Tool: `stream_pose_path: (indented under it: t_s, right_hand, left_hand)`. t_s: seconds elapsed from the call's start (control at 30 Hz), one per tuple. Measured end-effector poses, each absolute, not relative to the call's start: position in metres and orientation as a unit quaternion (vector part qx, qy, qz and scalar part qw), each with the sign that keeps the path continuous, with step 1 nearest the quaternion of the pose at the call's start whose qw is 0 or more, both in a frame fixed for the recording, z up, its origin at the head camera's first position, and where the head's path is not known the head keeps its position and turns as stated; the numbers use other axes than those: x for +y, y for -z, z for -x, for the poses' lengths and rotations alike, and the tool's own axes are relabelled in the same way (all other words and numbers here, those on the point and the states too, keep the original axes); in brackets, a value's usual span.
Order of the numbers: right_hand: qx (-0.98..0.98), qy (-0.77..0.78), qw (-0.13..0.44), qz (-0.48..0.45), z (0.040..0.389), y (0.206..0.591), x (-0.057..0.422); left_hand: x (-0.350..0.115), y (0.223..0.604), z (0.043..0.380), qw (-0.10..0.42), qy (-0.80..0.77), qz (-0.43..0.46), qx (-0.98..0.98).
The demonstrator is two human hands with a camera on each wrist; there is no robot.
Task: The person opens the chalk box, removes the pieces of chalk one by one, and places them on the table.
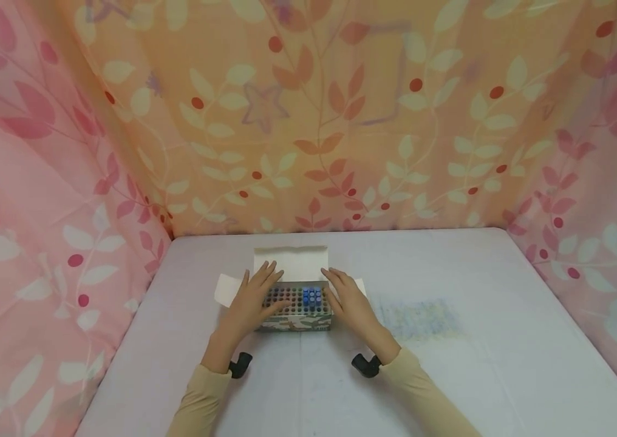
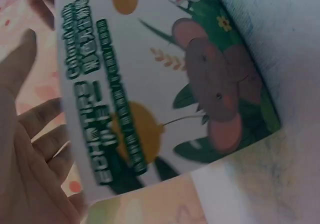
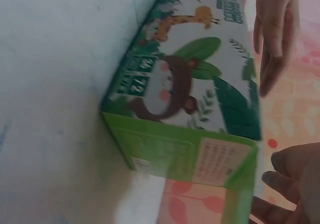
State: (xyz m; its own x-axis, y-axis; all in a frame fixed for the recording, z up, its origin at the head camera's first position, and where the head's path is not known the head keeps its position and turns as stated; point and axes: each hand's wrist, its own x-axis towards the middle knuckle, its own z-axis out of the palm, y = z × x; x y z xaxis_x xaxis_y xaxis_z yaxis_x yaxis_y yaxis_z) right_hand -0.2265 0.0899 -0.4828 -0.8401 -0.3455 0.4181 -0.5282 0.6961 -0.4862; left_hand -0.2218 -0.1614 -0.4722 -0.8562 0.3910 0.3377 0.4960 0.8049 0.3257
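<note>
One animal-printed cardboard box; left hand released over its left end, right hand released at its right.

L hand was over L end of box, fingers spread. R hand was by R end, thumb apart. Both arms leaned in.

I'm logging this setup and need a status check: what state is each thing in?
Box: upright, open at the top
Lid flap: opened back
Left side flap: spread outward
Blue pieces: grouped inside the box
Left hand: open, over the box's left part
Right hand: open, at the box's right side
White tabletop: smudged right of the box
</note>
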Motion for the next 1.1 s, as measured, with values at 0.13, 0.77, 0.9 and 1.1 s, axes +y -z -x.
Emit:
stream_pose_path:
  t_s: [0.13, 0.77, 0.9, 1.1]
  right_hand:
    - [-0.895, -0.363, 0.107, -0.235, 0.228, 0.497, 0.086]
    - [-0.843, -0.474, 0.087, -0.240, 0.232, 0.528, 0.084]
    - [-0.842, -0.469, 0.095, -0.249, 0.232, 0.526, 0.086]
    - [-0.856, -0.432, 0.092, -0.267, 0.234, 0.511, 0.089]
  left_hand:
    - [-0.160, 0.481, 0.225, 0.105, 0.202, 0.230, -0.946]
    - [-0.163, 0.505, 0.235, 0.111, 0.259, 0.214, -0.935]
    - [-0.162, 0.505, 0.235, 0.106, 0.268, 0.204, -0.936]
    - [-0.160, 0.503, 0.233, 0.109, 0.278, 0.196, -0.934]
